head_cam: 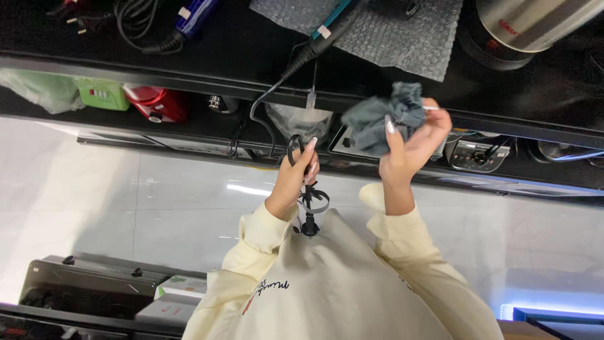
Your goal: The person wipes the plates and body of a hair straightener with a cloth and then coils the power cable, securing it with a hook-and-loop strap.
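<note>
Wearing a loose cream sweatshirt (340, 283), ribbed cuffs at both wrists, dark script print on the chest, plus long pale nails (389, 124).

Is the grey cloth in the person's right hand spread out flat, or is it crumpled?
Crumpled. The grey cloth is bunched into a loose ball with many folds, gripped by the right hand in front of the black shelf.

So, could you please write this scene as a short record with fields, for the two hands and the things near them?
left hand: holds a coiled black cable, its plug hanging below
right hand: grips a crumpled grey cloth
clothing: cream sweatshirt
shelf: black shelf with bubble wrap, a steel kettle and a red appliance
floor: glossy white tiles
</note>
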